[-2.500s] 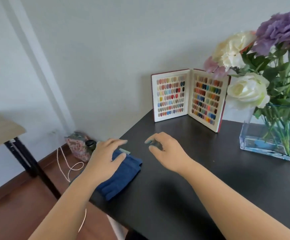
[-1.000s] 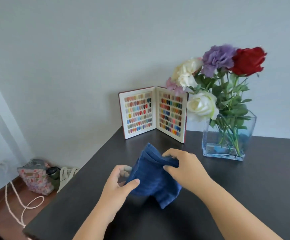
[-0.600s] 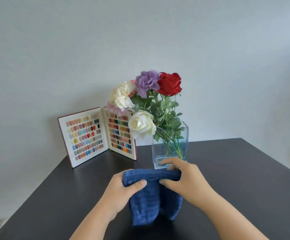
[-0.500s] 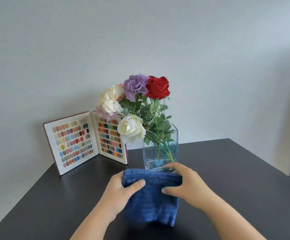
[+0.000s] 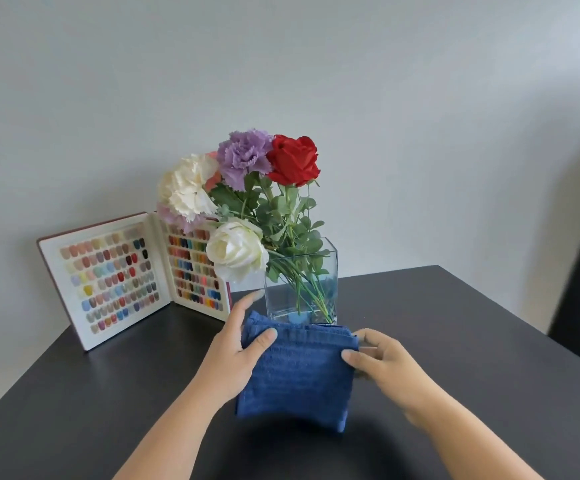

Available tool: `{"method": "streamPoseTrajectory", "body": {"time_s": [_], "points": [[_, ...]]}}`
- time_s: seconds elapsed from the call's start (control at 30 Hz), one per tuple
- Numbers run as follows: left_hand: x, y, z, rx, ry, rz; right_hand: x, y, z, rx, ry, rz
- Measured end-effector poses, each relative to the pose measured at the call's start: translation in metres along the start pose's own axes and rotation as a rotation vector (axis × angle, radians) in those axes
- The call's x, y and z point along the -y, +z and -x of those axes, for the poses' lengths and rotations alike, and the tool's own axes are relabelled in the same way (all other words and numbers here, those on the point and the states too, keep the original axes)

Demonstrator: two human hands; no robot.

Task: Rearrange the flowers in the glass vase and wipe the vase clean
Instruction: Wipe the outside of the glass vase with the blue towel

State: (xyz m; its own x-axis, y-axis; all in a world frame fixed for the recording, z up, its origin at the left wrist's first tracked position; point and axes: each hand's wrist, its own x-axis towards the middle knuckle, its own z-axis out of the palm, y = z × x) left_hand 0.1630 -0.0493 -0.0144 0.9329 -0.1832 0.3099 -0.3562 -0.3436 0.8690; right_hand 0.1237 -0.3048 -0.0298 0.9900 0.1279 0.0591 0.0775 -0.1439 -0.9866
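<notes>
A: What do we see at the hands?

B: Our left hand grips the upper left corner of the blue cloth, thumb on its front face and fingers behind. Our right hand pinches the upper right corner between thumb and fingers. The cloth hangs folded between the two hands, its lower edge above the black table.

A: Where does the glass vase stand relative to the cloth?

B: Directly behind it, upright on the table. The cloth's top edge covers the vase's base; we cannot tell whether they touch. The left index finger reaches toward the vase's left wall.

A: And the flowers?

B: Their green stems stand in the vase, leaning left. Above it we see a red rose, a purple bloom, a cream bloom, and a white rose lowest, overhanging the vase's left rim.

A: What lies left of the vase?

B: An open colour-swatch book stands against the grey wall.
</notes>
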Motion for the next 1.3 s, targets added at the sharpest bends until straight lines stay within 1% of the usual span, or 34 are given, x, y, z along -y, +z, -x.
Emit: {"method": "streamPoseTrajectory", "body": {"time_s": [0.1, 0.2, 0.27, 0.3, 0.33, 0.43, 0.5, 0.53, 0.57, 0.6, 0.63, 0.67, 0.7, 0.73, 0.8, 0.83, 0.87, 0.9, 0.97, 1.03, 1.07, 1.1, 1.17, 1.2, 1.23, 1.27, 1.3], "points": [[0.012, 0.006, -0.006, -0.043, -0.019, -0.031, 0.006, 0.001, -0.010, -0.041, -0.013, 0.000], [0.016, 0.016, -0.013, -0.093, -0.054, 0.083, 0.006, 0.001, -0.020, -0.154, -0.047, 0.053], [0.025, 0.024, -0.019, -0.098, -0.111, 0.135, 0.006, -0.004, -0.026, -0.223, -0.068, 0.053], [0.031, 0.029, -0.022, -0.098, -0.151, 0.157, 0.008, -0.008, -0.028, -0.223, -0.073, 0.036], [0.036, 0.036, -0.026, -0.101, -0.197, 0.196, 0.010, -0.011, -0.029, -0.186, -0.077, 0.012], [0.039, 0.055, -0.037, -0.100, -0.355, 0.390, 0.017, -0.016, -0.030, -0.024, -0.082, -0.096], [0.039, 0.068, -0.044, -0.077, -0.438, 0.542, 0.017, -0.014, -0.030, -0.007, -0.115, -0.102], [0.038, 0.075, -0.046, -0.059, -0.458, 0.578, 0.016, -0.013, -0.031, -0.012, -0.136, -0.111], [0.038, 0.083, -0.047, -0.045, -0.458, 0.569, 0.015, -0.011, -0.031, -0.017, -0.145, -0.143], [0.038, 0.091, -0.048, -0.048, -0.434, 0.461, 0.015, -0.011, -0.031, -0.025, -0.135, -0.197], [0.039, 0.096, -0.048, -0.083, -0.393, 0.272, 0.015, -0.011, -0.032, -0.044, -0.109, -0.247], [0.041, 0.097, -0.048, -0.156, -0.343, 0.075, 0.015, -0.011, -0.033, -0.084, -0.074, -0.274], [0.043, 0.094, -0.048, -0.258, -0.288, -0.056, 0.015, -0.014, -0.035, -0.146, -0.036, -0.272], [0.044, 0.087, -0.050, -0.350, -0.253, -0.077, 0.014, -0.017, -0.038, -0.218, 0.001, -0.263], [0.044, 0.065, -0.060, -0.471, -0.259, 0.144, 0.015, -0.023, -0.044, -0.353, 0.055, -0.294], [0.045, 0.053, -0.068, -0.491, -0.278, 0.272, 0.017, -0.026, -0.046, -0.400, 0.059, -0.349], [0.045, 0.043, -0.075, -0.486, -0.288, 0.354, 0.019, -0.027, -0.050, -0.431, 0.044, -0.410], [0.046, 0.034, -0.083, -0.458, -0.289, 0.387, 0.022, -0.027, -0.054, -0.456, 0.014, -0.463], [0.047, 0.023, -0.099, -0.363, -0.287, 0.440, 0.027, -0.019, -0.068, -0.515, -0.072, -0.501], [0.048, 0.022, -0.110, -0.301, -0.292, 0.544, 0.031, -0.002, -0.085, -0.609, -0.187, -0.371], [0.047, 0.021, -0.115, -0.296, -0.297, 0.610, 0.033, 0.008, -0.093, -0.648, -0.280, -0.241], [0.048, 0.021, -0.120, -0.286, -0.312, 0.673, 0.033, 0.017, -0.100, -0.659, -0.415, -0.083], [0.049, 0.021, -0.126, -0.191, -0.319, 0.716, 0.024, 0.031, -0.118, -0.593, -0.739, 0.271], [0.050, 0.023, -0.127, -0.139, -0.312, 0.710, 0.015, 0.037, -0.126, -0.554, -0.858, 0.456], [0.051, 0.024, -0.127, -0.101, -0.308, 0.712, 0.005, 0.043, -0.134, -0.550, -0.934, 0.647], [0.052, 0.026, -0.126, -0.081, -0.308, 0.730, -0.005, 0.048, -0.140, -0.574, -0.964, 0.829], [0.055, 0.028, -0.125, -0.077, -0.308, 0.755, -0.015, 0.052, -0.144, -0.596, -0.957, 0.981]]}}
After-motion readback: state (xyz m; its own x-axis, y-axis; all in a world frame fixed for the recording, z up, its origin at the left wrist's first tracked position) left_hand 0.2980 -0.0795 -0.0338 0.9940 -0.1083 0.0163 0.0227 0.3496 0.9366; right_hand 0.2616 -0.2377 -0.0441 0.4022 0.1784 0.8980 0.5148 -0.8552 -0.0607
